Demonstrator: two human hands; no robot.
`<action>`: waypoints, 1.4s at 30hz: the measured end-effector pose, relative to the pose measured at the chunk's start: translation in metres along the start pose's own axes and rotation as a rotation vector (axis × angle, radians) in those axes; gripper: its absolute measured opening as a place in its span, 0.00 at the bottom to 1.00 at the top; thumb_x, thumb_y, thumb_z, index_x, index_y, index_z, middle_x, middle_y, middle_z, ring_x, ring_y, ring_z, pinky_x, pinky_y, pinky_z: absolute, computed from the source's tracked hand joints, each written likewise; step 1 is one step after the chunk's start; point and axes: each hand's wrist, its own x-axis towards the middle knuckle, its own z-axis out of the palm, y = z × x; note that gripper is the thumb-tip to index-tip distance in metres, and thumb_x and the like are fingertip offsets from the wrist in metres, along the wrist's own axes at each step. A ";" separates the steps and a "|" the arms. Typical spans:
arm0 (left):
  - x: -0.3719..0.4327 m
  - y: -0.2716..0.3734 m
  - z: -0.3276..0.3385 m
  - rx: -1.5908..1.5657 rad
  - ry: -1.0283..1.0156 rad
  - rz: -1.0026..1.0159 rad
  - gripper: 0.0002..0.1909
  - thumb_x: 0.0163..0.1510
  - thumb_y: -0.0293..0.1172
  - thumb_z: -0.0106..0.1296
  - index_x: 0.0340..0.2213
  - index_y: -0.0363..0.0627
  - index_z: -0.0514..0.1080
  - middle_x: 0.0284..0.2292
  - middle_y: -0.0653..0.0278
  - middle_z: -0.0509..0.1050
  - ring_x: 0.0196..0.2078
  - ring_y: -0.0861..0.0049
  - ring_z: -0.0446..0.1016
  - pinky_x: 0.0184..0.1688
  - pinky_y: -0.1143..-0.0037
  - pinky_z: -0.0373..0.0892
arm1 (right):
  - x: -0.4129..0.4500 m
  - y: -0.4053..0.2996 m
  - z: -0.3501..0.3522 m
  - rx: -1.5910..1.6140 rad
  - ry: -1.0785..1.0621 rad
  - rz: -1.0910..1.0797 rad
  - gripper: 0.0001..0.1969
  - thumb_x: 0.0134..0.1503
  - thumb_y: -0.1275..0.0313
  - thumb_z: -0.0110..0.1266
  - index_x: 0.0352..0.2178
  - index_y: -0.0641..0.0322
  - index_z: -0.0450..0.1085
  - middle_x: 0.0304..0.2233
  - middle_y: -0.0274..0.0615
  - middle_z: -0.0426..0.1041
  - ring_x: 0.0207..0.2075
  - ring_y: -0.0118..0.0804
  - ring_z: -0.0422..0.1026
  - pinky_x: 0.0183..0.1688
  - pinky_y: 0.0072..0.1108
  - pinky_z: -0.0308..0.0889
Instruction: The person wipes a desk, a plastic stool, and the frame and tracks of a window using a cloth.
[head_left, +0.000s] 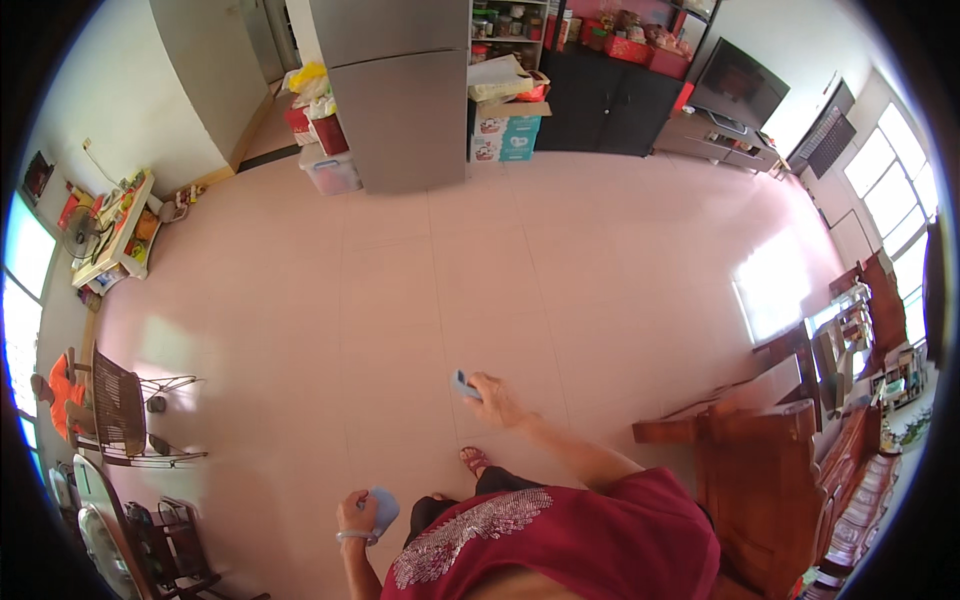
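Observation:
My left hand (356, 514), with a bangle at its wrist, is closed around the edge of a light-blue cup-like object (385, 513) beside my left thigh. Whether this is a cup or something softer, I cannot tell. Farther forward, over the pink tiled floor (390, 300), my right hand (493, 401) grips a small blue-grey object (464, 385). Its fingers hide much of that object, so its kind is unclear. The two hands are well apart. One sandalled foot (474, 459) shows below the right hand.
Ahead stand a grey refrigerator (405, 112), cardboard boxes (510, 135) and a black cabinet (607, 105). A carved wooden bench (757, 480) is close on my right. To the left, a person in orange (64, 394) sits by a wicker chair (120, 397); a side table (112, 240) lies beyond.

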 end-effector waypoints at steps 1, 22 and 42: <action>0.008 0.005 -0.001 -0.009 0.022 -0.020 0.14 0.41 0.36 0.52 0.29 0.39 0.73 0.25 0.52 0.74 0.29 0.63 0.74 0.32 0.72 0.68 | 0.012 -0.004 0.003 0.051 -0.066 0.011 0.13 0.43 0.74 0.54 0.31 0.66 0.61 0.26 0.52 0.69 0.28 0.51 0.70 0.30 0.33 0.64; 0.365 0.016 -0.149 -1.636 0.054 -0.210 0.14 0.51 0.41 0.44 0.28 0.41 0.66 0.24 0.60 0.69 0.24 0.71 0.69 0.25 0.70 0.67 | 0.198 0.145 0.084 -0.299 -0.360 0.593 0.18 0.44 0.68 0.52 0.38 0.60 0.66 0.33 0.49 0.71 0.36 0.45 0.70 0.37 0.31 0.64; 0.748 0.198 -0.315 -2.264 0.134 0.108 0.19 0.56 0.41 0.36 0.45 0.44 0.61 0.45 0.56 0.66 0.48 0.59 0.64 0.52 0.57 0.58 | 0.714 0.203 0.221 -0.409 -0.640 0.449 0.22 0.52 0.65 0.43 0.47 0.65 0.59 0.50 0.54 0.59 0.53 0.51 0.55 0.55 0.32 0.51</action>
